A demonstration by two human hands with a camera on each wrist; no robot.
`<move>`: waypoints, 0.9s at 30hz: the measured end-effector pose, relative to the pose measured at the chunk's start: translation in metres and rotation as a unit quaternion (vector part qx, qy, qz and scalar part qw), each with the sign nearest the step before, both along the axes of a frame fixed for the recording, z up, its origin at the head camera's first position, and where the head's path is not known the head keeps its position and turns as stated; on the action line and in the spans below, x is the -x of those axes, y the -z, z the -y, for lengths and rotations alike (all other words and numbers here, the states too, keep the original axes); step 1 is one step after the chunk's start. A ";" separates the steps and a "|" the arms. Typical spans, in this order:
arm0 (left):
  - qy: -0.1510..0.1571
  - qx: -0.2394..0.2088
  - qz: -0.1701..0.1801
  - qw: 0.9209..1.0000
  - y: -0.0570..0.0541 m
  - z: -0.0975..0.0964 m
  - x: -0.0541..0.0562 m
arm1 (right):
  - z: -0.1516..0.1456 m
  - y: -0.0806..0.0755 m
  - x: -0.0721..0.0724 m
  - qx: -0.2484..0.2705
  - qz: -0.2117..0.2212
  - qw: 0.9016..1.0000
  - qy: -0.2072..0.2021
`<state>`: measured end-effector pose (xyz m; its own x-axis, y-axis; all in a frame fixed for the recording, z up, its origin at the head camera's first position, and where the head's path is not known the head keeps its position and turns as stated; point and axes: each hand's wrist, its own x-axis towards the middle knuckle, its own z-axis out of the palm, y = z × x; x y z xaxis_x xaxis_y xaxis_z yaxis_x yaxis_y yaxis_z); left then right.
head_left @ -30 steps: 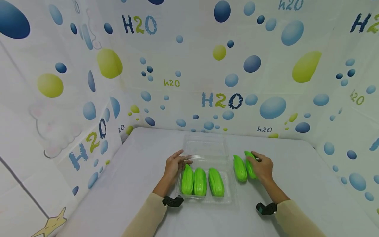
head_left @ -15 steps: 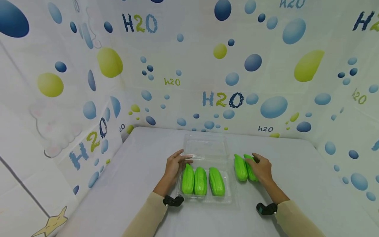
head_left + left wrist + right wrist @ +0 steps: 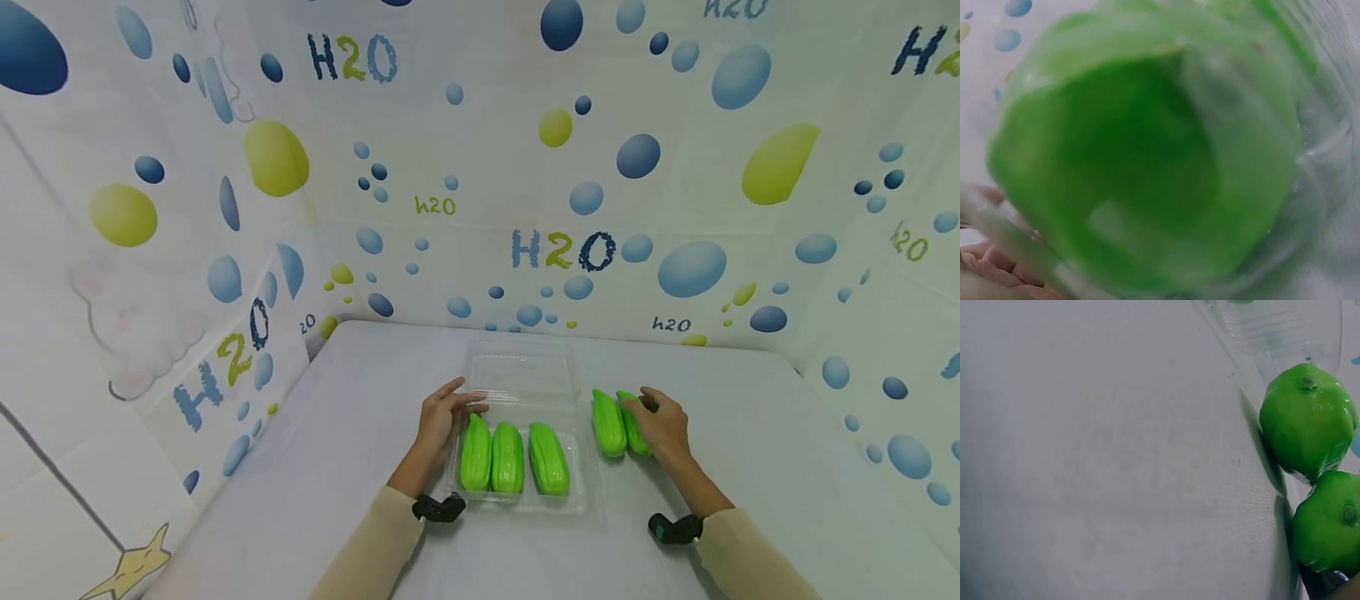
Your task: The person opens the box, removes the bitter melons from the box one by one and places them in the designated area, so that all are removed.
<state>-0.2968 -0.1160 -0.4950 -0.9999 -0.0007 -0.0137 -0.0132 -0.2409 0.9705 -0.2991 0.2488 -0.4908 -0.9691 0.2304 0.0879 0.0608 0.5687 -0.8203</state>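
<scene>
A clear plastic clamshell box (image 3: 588, 500) lies with its lid (image 3: 521, 375) folded back. Inside are a left gourd (image 3: 476, 458), a middle gourd (image 3: 507, 462) and a third gourd (image 3: 549, 462), all green and ribbed; a gap separates the third from the middle one. My left hand (image 3: 438, 423) rests at the box's left edge, its fingers reaching over the left gourd's tip. Right of the box, my right hand (image 3: 662, 427) holds a green gourd (image 3: 1332, 522) from its right side, partly hiding it in the head view. Another gourd (image 3: 609, 425) lies close against it, between it and the box.
A white cloth covers the table (image 3: 352, 392). Behind and to the left hang white sheets (image 3: 480, 217) printed with blue and yellow-green drops and H2O lettering. Black wrist cameras, such as the right one (image 3: 673, 528), sit on both wrists.
My right hand has shifted slightly left and toward me with its gourd, narrowing the gap to the neighbouring gourd. My left hand and the gourds in the box keep their places.
</scene>
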 end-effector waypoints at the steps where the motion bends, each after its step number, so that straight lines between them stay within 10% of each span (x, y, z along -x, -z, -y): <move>1: 0.000 0.000 0.002 1.000 0.000 -0.001 0.000 | -0.001 0.000 -0.001 0.002 0.000 1.000 0.002; 27: -0.005 -0.003 0.005 1.000 0.001 0.000 0.002 | 0.061 -0.060 -0.026 0.044 -0.057 0.997 -0.030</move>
<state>-0.2988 -0.1159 -0.4957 -0.9996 -0.0107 -0.0245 -0.0211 -0.2463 0.9690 -0.2732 0.1882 -0.4313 -0.9666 0.1833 0.1793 -0.0672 0.4935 -0.8672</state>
